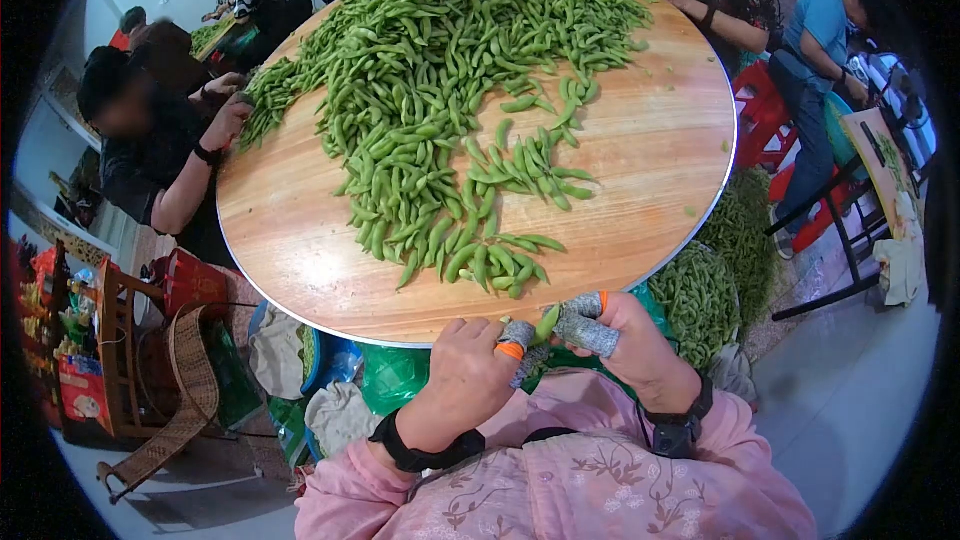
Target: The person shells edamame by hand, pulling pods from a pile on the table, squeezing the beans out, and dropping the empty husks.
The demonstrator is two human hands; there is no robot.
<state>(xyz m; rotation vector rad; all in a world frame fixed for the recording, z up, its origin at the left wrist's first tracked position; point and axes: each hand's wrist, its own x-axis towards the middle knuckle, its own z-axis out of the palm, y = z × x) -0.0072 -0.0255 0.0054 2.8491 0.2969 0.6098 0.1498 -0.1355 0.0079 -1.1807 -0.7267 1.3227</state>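
A green edamame pod (547, 323) is pinched between my two hands, just past the table's near edge. My left hand (462, 365) is closed, with its covered fingertips against one end of the pod. From the other side my right hand (635, 342) closes on it too. Grey knitted finger covers (588, 334) with orange bands wrap some fingers of both hands and partly hide the pod. A large heap of edamame pods (425, 70) lies on the round wooden table (640, 160), with a loose spill of pods reaching towards my hands.
A person in dark clothes (150, 160) handles pods at the left. Another in a patterned top (715, 0) works at the far right edge. Full piles of pods (695, 305) stand low at the right. Green bags (395, 378) and a wicker chair (190, 390) are below the table.
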